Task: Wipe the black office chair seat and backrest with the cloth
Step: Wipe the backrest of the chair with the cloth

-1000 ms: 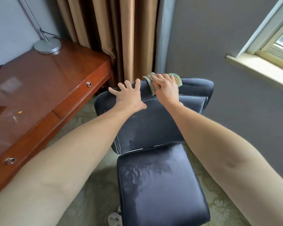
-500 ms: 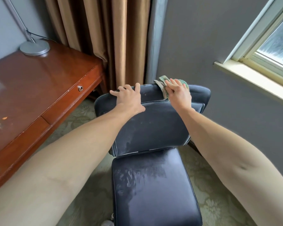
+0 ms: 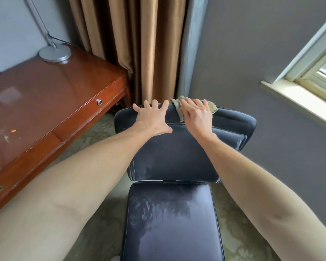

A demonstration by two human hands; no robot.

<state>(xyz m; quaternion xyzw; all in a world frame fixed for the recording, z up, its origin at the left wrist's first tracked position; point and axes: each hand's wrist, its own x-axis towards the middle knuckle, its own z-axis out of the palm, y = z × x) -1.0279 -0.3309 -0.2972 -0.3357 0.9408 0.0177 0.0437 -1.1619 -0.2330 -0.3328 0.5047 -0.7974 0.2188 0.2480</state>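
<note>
Carpeted floor lies under the seat (image 3: 169, 213), which is streaked as if wiped. Beyond it, the backrest (image 3: 177, 157) top is steadied by the spread left hand (image 3: 151, 119), and the cloth (image 3: 178, 107) is pressed there under the flat right hand (image 3: 198, 115). A sweep along that edge is judged next.

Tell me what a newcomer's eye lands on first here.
Two bare arms reach to the top of the black chair's backrest. There the right hand presses a green cloth on the edge, and the left hand braces beside it. Below, the seat shows streaky wipe marks.
</note>
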